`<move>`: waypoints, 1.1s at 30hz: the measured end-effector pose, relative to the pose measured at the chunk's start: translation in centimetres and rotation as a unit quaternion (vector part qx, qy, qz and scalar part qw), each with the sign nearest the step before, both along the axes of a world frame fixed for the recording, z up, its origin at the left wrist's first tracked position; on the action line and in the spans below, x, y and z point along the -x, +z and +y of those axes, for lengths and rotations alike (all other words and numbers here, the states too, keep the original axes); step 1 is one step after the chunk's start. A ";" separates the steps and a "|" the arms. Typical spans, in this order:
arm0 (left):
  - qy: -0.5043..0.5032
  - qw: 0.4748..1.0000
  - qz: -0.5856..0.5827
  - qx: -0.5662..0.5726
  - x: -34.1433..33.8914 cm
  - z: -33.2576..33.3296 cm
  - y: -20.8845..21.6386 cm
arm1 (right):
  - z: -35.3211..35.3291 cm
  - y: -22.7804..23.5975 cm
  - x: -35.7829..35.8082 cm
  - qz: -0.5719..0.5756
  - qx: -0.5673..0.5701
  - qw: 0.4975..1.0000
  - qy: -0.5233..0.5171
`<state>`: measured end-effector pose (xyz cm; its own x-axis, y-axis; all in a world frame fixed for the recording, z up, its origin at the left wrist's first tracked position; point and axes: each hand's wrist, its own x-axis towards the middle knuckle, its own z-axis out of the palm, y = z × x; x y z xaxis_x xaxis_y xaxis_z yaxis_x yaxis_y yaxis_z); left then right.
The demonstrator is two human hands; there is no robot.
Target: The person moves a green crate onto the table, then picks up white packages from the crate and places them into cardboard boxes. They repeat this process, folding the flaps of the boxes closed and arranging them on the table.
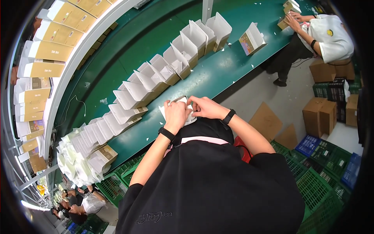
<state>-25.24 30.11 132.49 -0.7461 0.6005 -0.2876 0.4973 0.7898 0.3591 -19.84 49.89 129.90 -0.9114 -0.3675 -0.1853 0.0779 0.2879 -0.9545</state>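
Note:
At the near edge of the green bench, both my hands work on a small open carton (189,120) with white inner faces. My left hand (176,116) has its fingers bent over the carton's left side and top. On the other side, my right hand (205,107) pinches the carton's edge with thumb and bent fingers. Much of the carton is hidden under my hands, so its contents cannot be made out. Just beyond them runs a slanting row of open cartons (184,48), white inside and brown outside, with their flaps standing up.
White sleeves (74,163) lie heaped at the bench's left end. A single open carton (252,40) stands farther right on the green bench (218,74). Filled cartons line a shelf (74,87) at left. A co-worker (331,37) handles boxes at right. Green crates (317,187) stand behind me.

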 end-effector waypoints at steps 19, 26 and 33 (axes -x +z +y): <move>0.020 0.968 0.142 -0.207 2.7 -2.2 5.1 | -1.1 -0.6 2.5 0.007 -0.086 0.995 -0.042; 0.213 0.947 -0.221 -0.090 0.8 -5.2 1.2 | -3.7 -0.8 2.0 -0.030 -0.185 0.973 -0.136; 0.213 0.871 -0.406 -0.177 2.4 7.6 2.7 | 9.6 1.5 1.6 0.000 -0.184 0.949 -0.256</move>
<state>-27.61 37.67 135.16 -0.5608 0.4770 -0.6767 -0.3450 0.6084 0.7147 -21.44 59.45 131.39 -0.9530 0.2133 -0.2150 0.2974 0.5253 -0.7973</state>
